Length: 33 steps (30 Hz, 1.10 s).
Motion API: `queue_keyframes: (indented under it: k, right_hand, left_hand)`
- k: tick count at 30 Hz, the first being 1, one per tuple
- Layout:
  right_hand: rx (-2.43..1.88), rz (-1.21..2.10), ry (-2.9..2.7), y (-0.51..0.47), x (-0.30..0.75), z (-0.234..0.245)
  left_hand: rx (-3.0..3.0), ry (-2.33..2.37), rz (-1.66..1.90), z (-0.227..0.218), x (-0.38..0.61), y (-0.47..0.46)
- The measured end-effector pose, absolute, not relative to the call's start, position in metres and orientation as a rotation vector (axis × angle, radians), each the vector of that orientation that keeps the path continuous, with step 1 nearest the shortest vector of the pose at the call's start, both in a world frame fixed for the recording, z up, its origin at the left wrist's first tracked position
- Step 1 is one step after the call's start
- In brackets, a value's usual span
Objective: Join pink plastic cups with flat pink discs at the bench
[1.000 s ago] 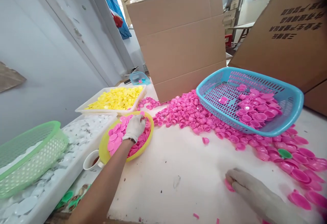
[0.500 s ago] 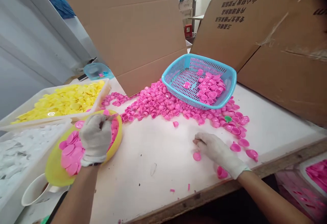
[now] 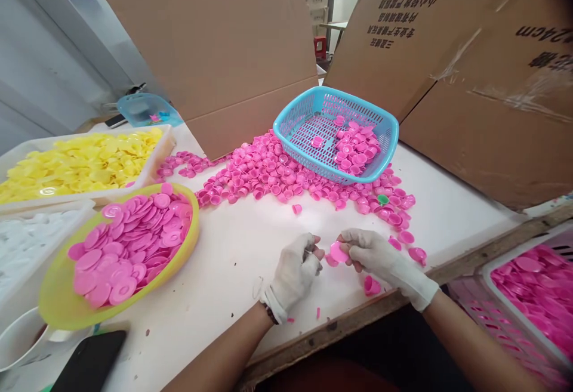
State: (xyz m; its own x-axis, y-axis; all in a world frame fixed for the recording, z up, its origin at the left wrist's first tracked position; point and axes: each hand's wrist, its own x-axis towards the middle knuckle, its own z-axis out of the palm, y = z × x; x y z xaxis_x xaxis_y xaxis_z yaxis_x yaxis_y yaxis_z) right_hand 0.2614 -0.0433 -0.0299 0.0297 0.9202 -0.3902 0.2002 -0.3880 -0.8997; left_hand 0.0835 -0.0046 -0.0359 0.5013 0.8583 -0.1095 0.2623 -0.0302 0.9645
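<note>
Both my hands wear white gloves and meet near the table's front edge. My right hand (image 3: pixel 380 258) pinches a pink cap (image 3: pixel 338 252) between thumb and fingers. My left hand (image 3: pixel 295 269) is closed, its bare fingertips touching the same cap from the left. A yellow bowl (image 3: pixel 58 314) of flat pink discs (image 3: pixel 129 240) sits to the left. A heap of pink caps (image 3: pixel 277 174) spreads across the white table (image 3: pixel 233 249) toward a blue basket (image 3: pixel 380 168) that holds more caps.
A white tray of yellow discs (image 3: pixel 76 162) and a tray of white discs (image 3: pixel 27 240) stand at left. Cardboard walls (image 3: pixel 215 40) rise behind the table. A white crate of pink parts (image 3: pixel 537 278) sits low at right. A black phone (image 3: pixel 89 362) lies by the bowl.
My left hand left the yellow bowl and came right to meet my right hand. My right hand lifted a pink cap off the table. The view swung right and down.
</note>
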Motion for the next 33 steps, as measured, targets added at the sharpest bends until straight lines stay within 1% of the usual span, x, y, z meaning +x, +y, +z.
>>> queue_keyframes:
  k: [3,8,12,14,16,18,21,22,24,26,30,33]
  right_hand:
    - [-1.717,1.408,-1.255,-0.043,0.257,-0.044]
    - [-1.771,1.506,-1.219,-0.040,0.249,-0.046]
    - [-1.753,1.558,-1.192,-0.039,0.249,-0.044]
    - [-1.783,1.555,-1.264,-0.041,0.253,-0.042]
    - [-1.863,1.401,-1.442,-0.042,0.258,-0.033]
    - [-1.912,1.016,-1.645,-0.041,0.262,-0.015]
    - [-1.758,0.320,-1.764,-0.031,0.255,0.019]
    - [-1.698,0.150,-1.773,-0.026,0.249,0.026]
    - [-1.672,-0.058,-1.825,-0.015,0.233,0.024]
    - [-1.756,-0.089,-1.951,-0.005,0.217,0.003]
    - [-1.823,0.086,-2.227,0.004,0.198,-0.056]
    - [-1.851,0.161,-2.187,0.004,0.203,-0.065]
  left_hand:
    - [1.254,0.992,0.419,-0.044,0.091,-0.004]
    - [1.204,1.042,0.280,-0.054,0.104,0.004]
    - [1.190,1.073,0.238,-0.056,0.107,0.008]
    - [1.206,1.071,0.236,-0.054,0.106,0.007]
    - [1.213,1.062,0.263,-0.051,0.103,0.004]
    - [1.230,1.066,0.333,-0.044,0.095,0.002]
    - [1.282,1.097,0.524,-0.030,0.080,0.008]
    - [1.291,1.109,0.604,-0.025,0.076,0.011]
    - [1.280,1.140,0.757,-0.016,0.067,0.020]
    - [1.268,1.170,0.863,-0.012,0.062,0.027]
    - [1.266,1.184,0.905,-0.014,0.058,0.031]
    - [1.267,1.170,0.863,-0.020,0.059,0.027]
